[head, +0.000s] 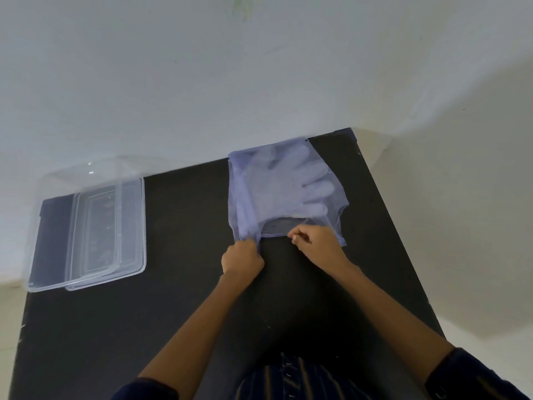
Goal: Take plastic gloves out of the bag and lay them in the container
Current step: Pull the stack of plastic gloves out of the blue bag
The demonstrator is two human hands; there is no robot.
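A see-through bluish bag (pixel 245 197) lies on the black table (pixel 187 226) at the far right, against the wall. Pale plastic gloves (pixel 294 183) show through it, fingers fanned toward the right. My left hand (pixel 242 256) pinches the bag's near left corner. My right hand (pixel 315 243) pinches the near edge of the bag's opening, a little to the right. A clear plastic container (pixel 52 226) sits at the table's far left, with a clear lid (pixel 129 226) partly lying over its right side.
White walls stand behind and to the right of the table. The table's right edge runs diagonally just beyond the bag. My striped shirt shows at the bottom.
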